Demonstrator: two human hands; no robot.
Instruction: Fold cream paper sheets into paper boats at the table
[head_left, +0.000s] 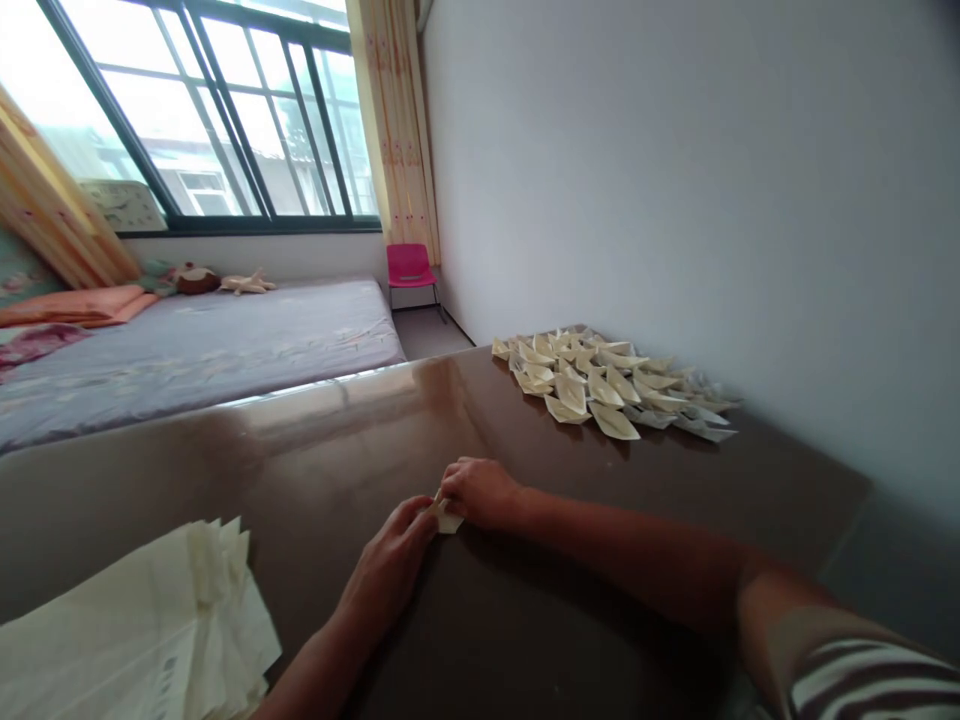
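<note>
Between my two hands, low over the brown table (352,450), is a small piece of folded cream paper (450,522). My left hand (394,550) grips its left side, fingers pressed together on it. From the right, my right hand (480,490) pinches the paper's upper edge with curled fingers. Part of the paper is covered by the fingers, so its full shape is hidden. Many folded paper boats (577,380) lie crowded together at the table's far right, beside the wall.
A stack of cream paper sheets (135,630) lies at the table's near left. Beyond the far edge stand a bed (262,330) and a pink chair (411,265). A white wall (675,180) runs along the right, and a window (225,120) is at the back.
</note>
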